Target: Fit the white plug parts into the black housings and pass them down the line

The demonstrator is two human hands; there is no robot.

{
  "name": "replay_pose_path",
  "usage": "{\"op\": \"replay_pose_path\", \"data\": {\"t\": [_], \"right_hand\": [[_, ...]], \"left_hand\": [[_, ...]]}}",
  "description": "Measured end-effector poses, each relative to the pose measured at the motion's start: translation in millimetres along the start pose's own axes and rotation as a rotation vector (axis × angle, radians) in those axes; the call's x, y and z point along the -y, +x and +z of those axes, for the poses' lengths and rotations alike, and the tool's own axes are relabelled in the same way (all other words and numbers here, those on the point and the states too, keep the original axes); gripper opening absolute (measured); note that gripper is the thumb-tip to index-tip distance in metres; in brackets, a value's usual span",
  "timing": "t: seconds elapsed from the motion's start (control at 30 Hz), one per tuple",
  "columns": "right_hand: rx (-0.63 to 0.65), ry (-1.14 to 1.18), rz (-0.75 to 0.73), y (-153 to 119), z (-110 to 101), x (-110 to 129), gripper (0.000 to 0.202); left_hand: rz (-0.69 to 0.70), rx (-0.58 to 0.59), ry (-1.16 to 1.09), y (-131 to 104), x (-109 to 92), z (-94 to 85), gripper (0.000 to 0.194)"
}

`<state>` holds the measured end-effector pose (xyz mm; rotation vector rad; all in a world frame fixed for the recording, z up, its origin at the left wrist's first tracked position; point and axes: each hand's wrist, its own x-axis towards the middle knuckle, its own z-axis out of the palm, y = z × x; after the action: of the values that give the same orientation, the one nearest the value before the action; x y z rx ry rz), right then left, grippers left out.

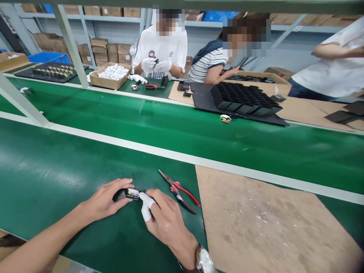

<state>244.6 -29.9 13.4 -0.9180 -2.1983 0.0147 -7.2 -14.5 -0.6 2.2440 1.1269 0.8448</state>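
Observation:
Between thumb and fingers, my left hand (106,199) grips a small black plastic housing (120,195) just above the green bench. The housing's open end faces right and shows a white and yellow part inside. White finger cots cover the thumb and a finger of my right hand (163,216). Those covered fingertips press together at the housing's open end, touching the part there. Whether they pinch something small is hidden. Long-nose pliers (180,191) with red and black handles lie on the bench just right of my right hand.
A worn cardboard sheet (273,220) covers the bench at right. Beyond a white rail (127,146) runs a green conveyor belt (159,125) with a small white-and-yellow part (225,119) on it. Across it, co-workers sit by a box of white pieces (109,75) and black housings (247,98).

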Motion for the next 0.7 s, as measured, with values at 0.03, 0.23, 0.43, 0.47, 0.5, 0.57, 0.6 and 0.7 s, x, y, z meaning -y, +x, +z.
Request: {"op": "replay_pose_path", "data": {"t": [0.03,0.23,0.43,0.47,0.5,0.57,0.6,0.7], "right_hand": [[0.013,-0.003,-0.001,-0.6,1.0,0.4,0.022],[0.075,-0.030,0.021,-0.2,1.5,-0.6,0.025],[0.037,-0.013,0.017,-2.4,2.2,-1.5,0.025],[0.053,-0.018,0.014,-2.1,2.4,-1.2,0.025],[0.071,-0.023,0.014,-1.6,2.4,-0.9,0.026],[0.096,-0.034,0.017,0.2,1.7,-0.5,0.027],[0.094,-0.037,0.019,1.2,1.1,-0.5,0.028],[0.039,-0.049,0.019,3.0,-0.8,-2.6,0.029]], "left_hand": [[0.002,0.001,-0.001,-0.1,0.0,0.1,0.053],[0.002,0.008,0.019,-0.2,1.2,0.3,0.055],[0.003,0.007,0.020,0.4,0.4,-0.5,0.056],[0.004,0.007,0.022,0.5,0.3,-0.5,0.056],[0.007,0.005,0.024,0.5,0.1,-0.4,0.056],[0.011,-0.003,0.029,0.5,-0.2,0.0,0.056],[0.012,-0.009,0.035,0.6,-0.4,0.2,0.055],[0.012,-0.032,0.057,1.1,0.0,0.3,0.052]]}}
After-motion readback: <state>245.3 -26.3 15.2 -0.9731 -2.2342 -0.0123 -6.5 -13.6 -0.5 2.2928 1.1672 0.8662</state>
